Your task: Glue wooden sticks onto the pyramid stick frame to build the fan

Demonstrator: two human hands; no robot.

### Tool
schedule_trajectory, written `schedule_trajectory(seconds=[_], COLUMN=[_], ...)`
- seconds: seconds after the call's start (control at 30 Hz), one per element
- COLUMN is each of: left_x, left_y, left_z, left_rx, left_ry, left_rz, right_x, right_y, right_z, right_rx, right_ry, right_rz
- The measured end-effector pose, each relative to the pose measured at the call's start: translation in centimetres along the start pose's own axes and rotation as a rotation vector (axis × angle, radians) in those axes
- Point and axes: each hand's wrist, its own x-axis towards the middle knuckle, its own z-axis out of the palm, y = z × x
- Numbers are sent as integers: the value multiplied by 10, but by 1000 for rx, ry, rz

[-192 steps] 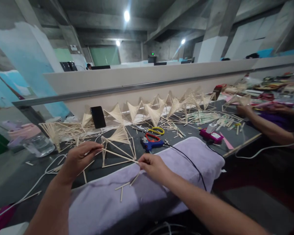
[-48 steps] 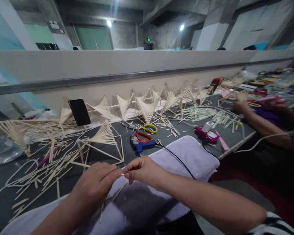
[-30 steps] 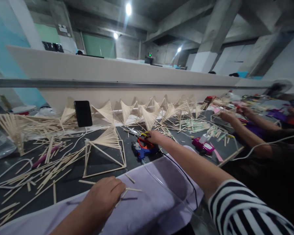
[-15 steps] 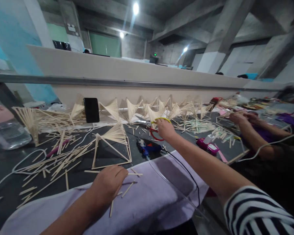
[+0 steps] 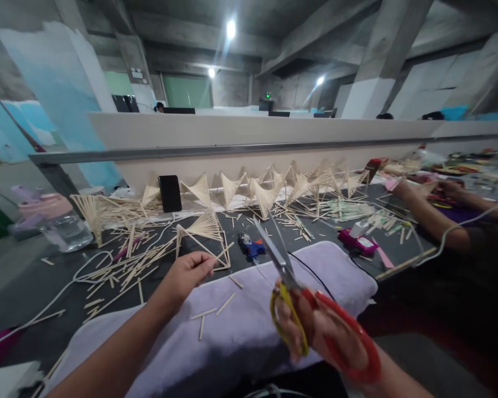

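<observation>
My right hand (image 5: pixel 315 326) grips a pair of scissors (image 5: pixel 280 257) with red and yellow handles, its blades parted and pointing up and away from me. Between the thumb and fingers of my left hand (image 5: pixel 193 271) is a thin wooden stick (image 5: pixel 224 253), held in front of a twisted stick frame (image 5: pixel 203 235). Several short stick pieces (image 5: pixel 225 304) lie on the lilac towel (image 5: pixel 253 326) below my hands. Just past the towel's far edge rests a blue glue gun (image 5: pixel 251 247).
Loose sticks (image 5: pixel 124 271) and a white cable (image 5: pixel 87 273) spread over the left of the table. A black phone (image 5: pixel 170 193) leans at the back, beside a row of stick models (image 5: pixel 265 196). Another person's hands (image 5: pixel 409 193) work at the right, near a magenta device (image 5: pixel 358 241).
My right hand has lifted the scissors from the back of the table and brought them towards me. My left hand has risen from the towel with a stick in its fingers.
</observation>
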Motion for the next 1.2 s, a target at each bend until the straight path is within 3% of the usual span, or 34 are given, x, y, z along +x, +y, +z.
schedule_trajectory(seconds=[0.1,0.23,0.33,0.47,0.63,0.83,1.2], left_x=[-16,-39,-50,-57,-63,-69,-86], left_y=[16,28,29,22,13,15,11], left_z=[8,21,32,46,54,49,48], left_rx=[-209,-301,-344,-362,-368,-385,-579], left_ry=[-71,-77,-90,-137,-151,-188,-192], left_rz=[-69,-136,-151,-175,-190,-191,-310], right_x=[-8,-14,-22,-26,-18,-13,-14], right_y=[4,11,15,11,-2,-8,-12], right_z=[15,16,16,20,26,33,37], right_rx=[-78,-422,-607,-744,-844,-904,-813], right_ry=[-96,5,53,-5,-62,-73,-141], right_rz=[-36,-7,-31,-9,-3,-3,-12])
